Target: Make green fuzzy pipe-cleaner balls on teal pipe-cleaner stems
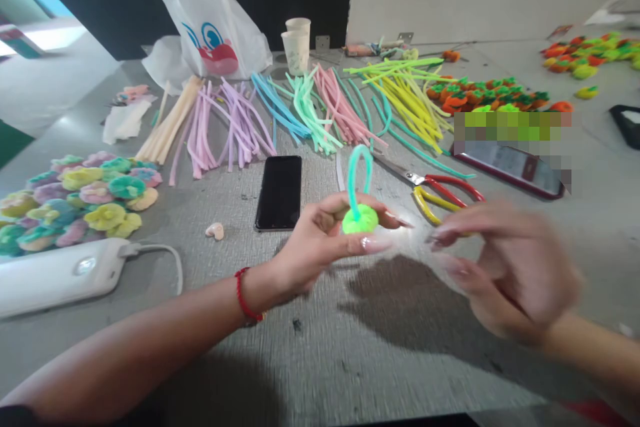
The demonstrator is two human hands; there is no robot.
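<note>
My left hand [325, 233] is closed in a pinch around a bright green fuzzy pipe-cleaner piece [361, 220], round and coiled. A teal pipe-cleaner loop [352, 177] stands up from its top. The fingers hide part of the green piece, and a bright glare lies by the fingertips. To the right, my right hand [505, 267] is raised above the table and blurred by motion. Its thumb and fingertips are apart, and I see nothing between them. Behind the hands lie scissors [414, 179] with one red and one yellow handle.
Pipe cleaners [240, 127] in several colours lie in bundles across the back. Fuzzy flowers [80, 197] are heaped at left beside a white corded device [60, 277]. A black phone [280, 193] lies centrally; another phone [515, 170] is at right, near orange-green pieces [495, 93]. Paper cups [297, 47] stand behind.
</note>
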